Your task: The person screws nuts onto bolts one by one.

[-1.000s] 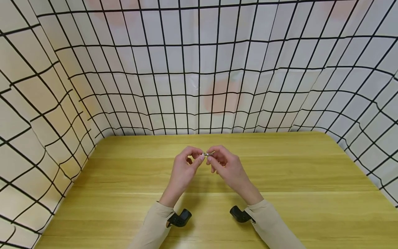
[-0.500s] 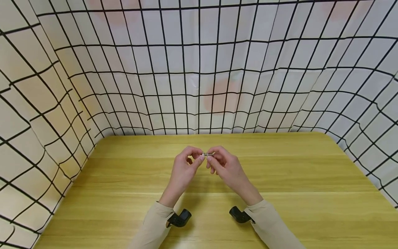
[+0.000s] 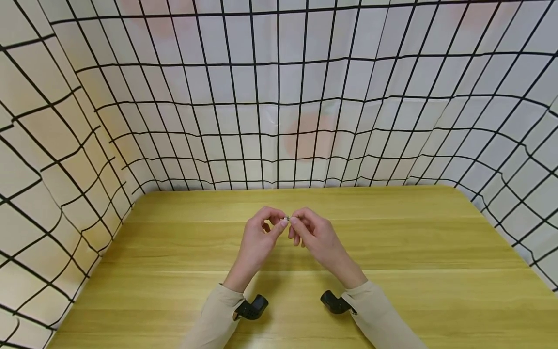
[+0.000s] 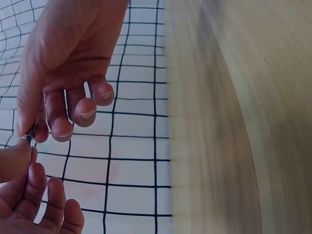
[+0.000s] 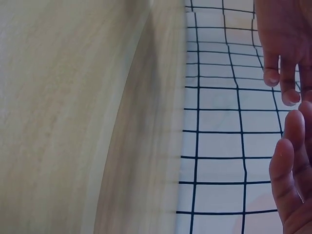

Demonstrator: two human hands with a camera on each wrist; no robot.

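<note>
In the head view, the left hand and the right hand meet over the middle of the table. Between their fingertips is a small metal piece, too small and covered to tell its kind. Each hand pinches one end with thumb and forefinger. The left wrist view has the right hand at the top and the left hand lower left, with a dark sliver of the piece between them. The right hand's other fingers curl loosely. In the right wrist view, the pinching fingertips fall outside the picture.
A wood-grain table spreads beneath the hands. Behind and at the sides stands a white sheet wall with black grid lines. A black wrist camera hangs by the left sleeve, another camera by the right sleeve.
The right fingertips have shifted slightly, and less of the metal piece shows between the hands. Otherwise the left hand keeps nearly the same place and grip.
</note>
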